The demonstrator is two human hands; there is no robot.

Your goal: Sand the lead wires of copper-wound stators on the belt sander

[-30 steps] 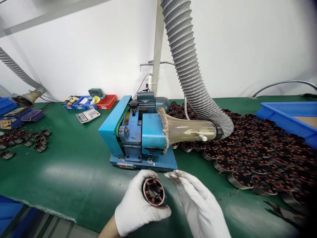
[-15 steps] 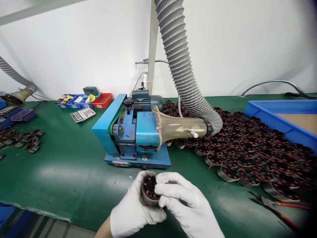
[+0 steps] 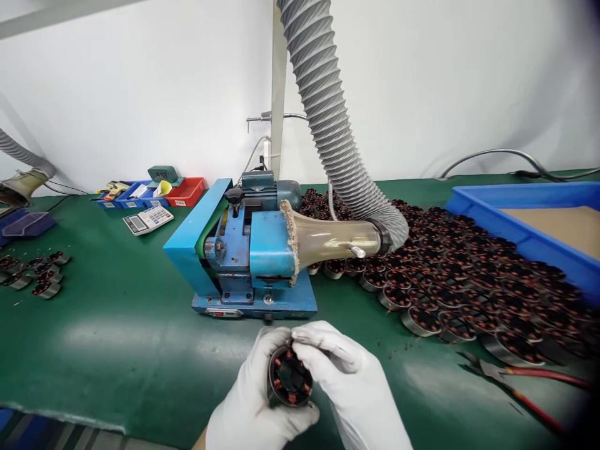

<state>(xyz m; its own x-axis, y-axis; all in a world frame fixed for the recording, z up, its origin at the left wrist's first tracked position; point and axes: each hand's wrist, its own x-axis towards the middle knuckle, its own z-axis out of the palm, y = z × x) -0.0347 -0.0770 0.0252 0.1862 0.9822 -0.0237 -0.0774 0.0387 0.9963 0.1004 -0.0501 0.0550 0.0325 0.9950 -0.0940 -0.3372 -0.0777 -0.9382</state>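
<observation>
"White gloves (image 3: 375,400) cover both hands, so what is the left hand (image 3: 255,400) doing?"

"It wraps the copper-wound stator (image 3: 290,378) from the left, fingers curled round the outside of the metal ring, thumb below, spread only as wide as the part itself. The stator is held up off the green bench top (image 3: 140,369), in front of the belt-driven bench machine (image 3: 272,253), its wound face tilted up."

"And the right hand (image 3: 354,369)?"

"Its thumb and fingertips nearly meet at the upper rim, right beside the left fingertips. I cannot tell whether they pinch a wire end or just touch the edge."

"What makes that handling go well, in your judgement?"

"A firm grip on the outer ring, I'd say, with no pressing on the coils, which probably mark more easily than the metal. Let 1 hand carry the weight and the other do the fine touch."

"Anything about the angle?"

"Better, I think, to turn the ring in the left palm than to bend the right wrist. The red-handled side cutters (image 3: 492,370) lie near the rows of stators (image 3: 450,269), so I'd mind the right hand on that side"
</observation>
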